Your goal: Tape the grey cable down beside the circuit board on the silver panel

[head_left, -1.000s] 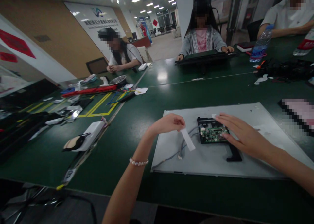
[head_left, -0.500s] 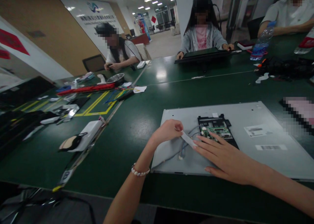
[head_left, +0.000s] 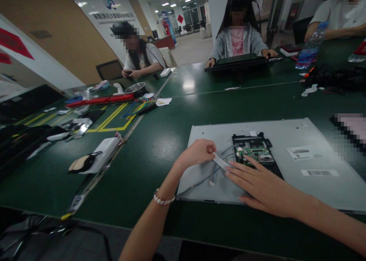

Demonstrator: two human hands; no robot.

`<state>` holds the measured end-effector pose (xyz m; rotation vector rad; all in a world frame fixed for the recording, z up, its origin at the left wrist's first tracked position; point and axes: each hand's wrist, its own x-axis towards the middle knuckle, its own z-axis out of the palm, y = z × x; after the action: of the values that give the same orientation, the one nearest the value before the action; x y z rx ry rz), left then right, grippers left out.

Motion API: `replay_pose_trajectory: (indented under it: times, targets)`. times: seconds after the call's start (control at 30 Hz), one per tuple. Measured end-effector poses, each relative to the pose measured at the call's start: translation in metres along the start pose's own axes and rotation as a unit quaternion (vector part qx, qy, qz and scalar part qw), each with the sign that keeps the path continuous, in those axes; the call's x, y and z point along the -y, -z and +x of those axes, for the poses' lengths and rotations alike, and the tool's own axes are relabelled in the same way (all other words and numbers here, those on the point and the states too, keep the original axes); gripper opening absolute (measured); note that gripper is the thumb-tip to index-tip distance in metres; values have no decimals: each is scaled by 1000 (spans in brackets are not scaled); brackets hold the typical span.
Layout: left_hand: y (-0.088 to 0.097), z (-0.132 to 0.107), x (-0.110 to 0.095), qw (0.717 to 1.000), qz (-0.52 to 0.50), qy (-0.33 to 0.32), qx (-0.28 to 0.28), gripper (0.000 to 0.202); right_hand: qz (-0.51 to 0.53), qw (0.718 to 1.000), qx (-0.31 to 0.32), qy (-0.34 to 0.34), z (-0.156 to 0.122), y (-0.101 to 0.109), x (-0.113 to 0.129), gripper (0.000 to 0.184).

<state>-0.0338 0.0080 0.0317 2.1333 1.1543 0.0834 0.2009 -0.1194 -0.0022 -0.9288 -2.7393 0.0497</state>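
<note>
A grey metal panel (head_left: 288, 133) lies flat on the green table in front of me. A small green circuit board (head_left: 256, 153) sits in a black frame on it, with thin cables (head_left: 213, 172) running off to the left. My left hand (head_left: 197, 153) is closed in a pinch on one end of a white strip of tape (head_left: 220, 161). My right hand (head_left: 259, 181) lies flat with fingers stretched out, its fingertips pressing the other end of the strip onto the panel beside the board.
A white device with a black strap (head_left: 94, 160) lies to the left. Tools and coloured wires (head_left: 120, 104) clutter the far left. Three other people sit along the far side; one holds a black monitor (head_left: 240, 62). Water bottle (head_left: 310, 51) at back right.
My right hand came off the circuit board and moved down-left to the white strip. My left hand lowered the strip towards the panel; it lies flatter now.
</note>
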Motion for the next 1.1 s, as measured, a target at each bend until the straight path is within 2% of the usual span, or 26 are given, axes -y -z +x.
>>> replay_pose_trajectory:
  times: [0.2, 0.4, 0.5, 0.63, 0.9, 1.1]
  targets:
    - [-1, 0, -1, 1000, 5, -15, 1, 14, -1, 1000, 0, 4, 0, -2, 0, 50]
    - [-3, -1, -8, 986, 113, -108, -56, 21, -6, 1000, 0, 6, 1, -2, 1, 49]
    - [-6, -2, -14, 980, 150, -130, -28, 19, -3, 1000, -8, 6, 2, -1, 1, 49]
    - [-10, -2, -15, 982, 145, -123, 1, 18, 6, 1000, -3, 4, 5, 1, 2, 48]
    - [-8, -1, -7, 995, 50, -82, 25, 11, 12, 1000, -10, 19, 7, 0, 3, 49]
    - [-8, -1, -9, 996, 37, -69, 32, 20, 7, 1000, -19, 23, 9, -3, 3, 51]
